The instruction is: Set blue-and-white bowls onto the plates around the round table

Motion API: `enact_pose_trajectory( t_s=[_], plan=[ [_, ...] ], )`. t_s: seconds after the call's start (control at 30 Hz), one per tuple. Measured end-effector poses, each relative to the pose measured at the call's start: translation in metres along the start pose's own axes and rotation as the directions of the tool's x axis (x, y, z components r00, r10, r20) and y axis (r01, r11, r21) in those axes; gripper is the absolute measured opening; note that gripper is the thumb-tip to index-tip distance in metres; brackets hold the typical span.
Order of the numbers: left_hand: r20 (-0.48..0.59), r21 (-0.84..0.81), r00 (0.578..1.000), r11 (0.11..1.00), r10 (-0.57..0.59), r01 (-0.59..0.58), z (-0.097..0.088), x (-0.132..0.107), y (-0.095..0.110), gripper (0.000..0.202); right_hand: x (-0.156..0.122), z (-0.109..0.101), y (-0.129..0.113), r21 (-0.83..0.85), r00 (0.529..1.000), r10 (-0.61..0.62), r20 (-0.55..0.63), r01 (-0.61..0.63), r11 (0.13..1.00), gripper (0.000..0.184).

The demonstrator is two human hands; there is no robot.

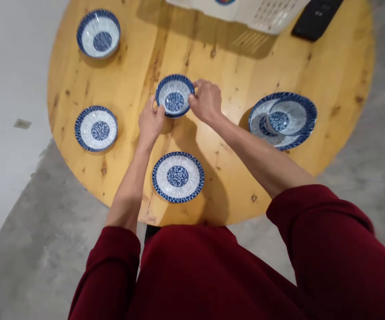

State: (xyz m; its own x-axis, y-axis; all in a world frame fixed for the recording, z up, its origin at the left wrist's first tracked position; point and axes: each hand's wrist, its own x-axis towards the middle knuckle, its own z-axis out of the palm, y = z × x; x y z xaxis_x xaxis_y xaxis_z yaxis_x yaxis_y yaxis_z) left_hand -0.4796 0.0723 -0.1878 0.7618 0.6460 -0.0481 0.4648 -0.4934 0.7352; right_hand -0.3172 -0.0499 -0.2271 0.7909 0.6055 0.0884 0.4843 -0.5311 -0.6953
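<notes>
- While the left hand (151, 119) pinches the lower-left rim of the bowl (175, 100), the right hand (206, 98) grips its right rim between thumb and fingers.
- Upright and blue-rimmed, the bowl is over the middle of the table (232, 66); whether its base touches the wood I cannot tell.
- Between the bowl and the table's near edge lies the near plate (178, 177), flat, between the forearms.
- The small plate (95, 129) sits left of the left hand, well apart from it.
- Beyond the small plate, near the table's far-left edge, stands the deep bowl (99, 33).
- To the right of the right forearm, the large plate (256, 116) bears another bowl (288, 116).
- At the far side are a white basket (208, 11), partly out of view, and, just beside it, a black object (317, 18).
- Both red sleeves (315, 231) end near the elbows.
</notes>
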Motion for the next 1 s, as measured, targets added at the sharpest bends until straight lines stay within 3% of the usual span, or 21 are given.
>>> enact_pose_trajectory(
  t_s=[0.13, 0.3, 0.43, 0.57, 0.73, 1.0],
  plan=[
    [-0.006, -0.086, 0.999, 0.995, 0.052, -0.052, -0.016, -0.015, 0.017, 0.048, -0.022, -0.032, -0.015, 0.023, 0.999, 0.025, -0.045, -0.024, 0.999, 0.020],
    [0.106, -0.275, 0.976, 0.949, 0.191, -0.155, -0.036, -0.080, 0.016, 0.049, -0.107, -0.067, -0.033, 0.070, 0.989, 0.036, -0.142, -0.026, 0.997, 0.014],
    [0.277, -0.282, 0.947, 0.956, 0.165, -0.085, -0.041, -0.144, -0.005, 0.047, -0.193, -0.064, -0.038, 0.115, 0.987, 0.133, -0.087, -0.122, 0.986, 0.016],
    [0.431, -0.223, 0.897, 0.975, 0.096, 0.002, -0.040, -0.182, -0.030, 0.049, -0.255, -0.045, -0.047, 0.043, 0.952, 0.287, -0.109, -0.284, 0.958, 0.022],
    [0.552, -0.087, 0.833, 0.996, 0.024, 0.029, -0.042, -0.189, -0.044, 0.052, -0.289, -0.020, -0.054, 0.035, 0.912, 0.397, -0.106, -0.396, 0.918, 0.028],
    [0.595, -0.004, 0.803, 0.999, 0.034, -0.039, -0.047, -0.177, -0.050, 0.051, -0.298, -0.004, -0.054, 0.037, 0.888, 0.441, -0.132, -0.440, 0.897, 0.036]
  ],
)
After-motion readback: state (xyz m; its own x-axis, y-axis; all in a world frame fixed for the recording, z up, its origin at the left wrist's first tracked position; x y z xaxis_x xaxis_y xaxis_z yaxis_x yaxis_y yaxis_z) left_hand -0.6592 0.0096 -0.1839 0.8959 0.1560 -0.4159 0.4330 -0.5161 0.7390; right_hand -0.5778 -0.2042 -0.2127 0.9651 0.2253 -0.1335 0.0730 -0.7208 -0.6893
